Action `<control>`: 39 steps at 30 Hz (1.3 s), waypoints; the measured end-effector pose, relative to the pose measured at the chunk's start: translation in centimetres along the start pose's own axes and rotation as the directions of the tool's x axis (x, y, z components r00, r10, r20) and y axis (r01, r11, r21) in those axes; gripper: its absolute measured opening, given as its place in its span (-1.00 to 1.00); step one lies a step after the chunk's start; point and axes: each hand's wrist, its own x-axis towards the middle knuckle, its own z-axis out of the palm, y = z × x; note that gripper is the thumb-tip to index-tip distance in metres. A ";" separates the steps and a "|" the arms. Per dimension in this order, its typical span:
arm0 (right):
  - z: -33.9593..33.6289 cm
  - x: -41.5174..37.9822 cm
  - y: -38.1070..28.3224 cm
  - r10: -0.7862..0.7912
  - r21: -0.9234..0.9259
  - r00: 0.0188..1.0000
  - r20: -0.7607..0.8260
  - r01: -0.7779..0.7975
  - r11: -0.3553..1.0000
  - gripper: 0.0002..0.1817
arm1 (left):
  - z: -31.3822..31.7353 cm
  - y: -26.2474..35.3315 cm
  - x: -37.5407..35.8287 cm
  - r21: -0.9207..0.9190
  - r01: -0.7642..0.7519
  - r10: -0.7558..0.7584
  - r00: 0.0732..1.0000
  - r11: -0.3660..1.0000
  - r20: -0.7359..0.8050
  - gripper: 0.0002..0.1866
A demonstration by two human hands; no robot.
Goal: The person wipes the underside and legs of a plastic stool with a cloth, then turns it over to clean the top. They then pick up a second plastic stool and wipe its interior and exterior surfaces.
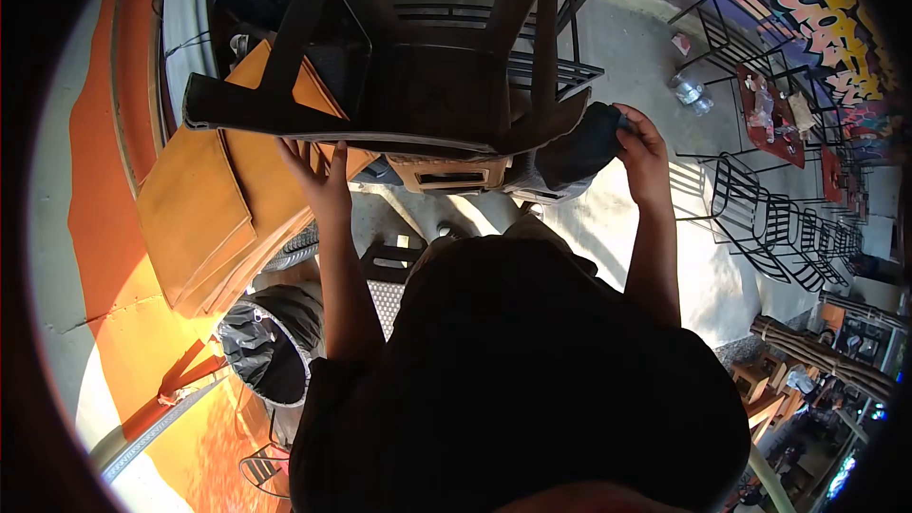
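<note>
dark cloth [581, 147] in right fingers [648, 125]

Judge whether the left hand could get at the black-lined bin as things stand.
Probably yes: the bin shows an uncovered mouth near the left forearm, though the left hand is up at the dark wooden frame.

The grey, partly sunlit floor [632, 47] bears black metal chairs [736, 192]; a red-topped table [783, 146]; clear plastic containers [692, 95].
</note>
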 end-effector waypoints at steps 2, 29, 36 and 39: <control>-0.9 0.9 0.4 0.003 -0.009 0.999 0.040 -0.002 1.000 -0.62 | -0.1 -2.4 -2.4 0.063 0.138 -0.126 0.978 0.988 -0.165 -0.32; -10.8 7.0 7.6 -0.240 -0.428 0.938 0.251 0.330 0.841 -0.82 | 31.2 4.7 -17.1 0.344 -0.110 -0.077 0.870 0.932 0.487 -0.76; -11.7 4.3 14.7 0.388 0.196 0.831 0.398 -0.490 0.849 -0.81 | 33.7 5.6 -18.8 0.299 -0.296 0.030 0.755 0.907 0.655 -0.74; -9.5 5.0 15.3 0.417 0.495 0.874 0.248 -0.484 0.721 -0.79 | 33.9 5.7 -19.8 0.303 -0.399 0.022 0.633 0.865 0.774 -0.76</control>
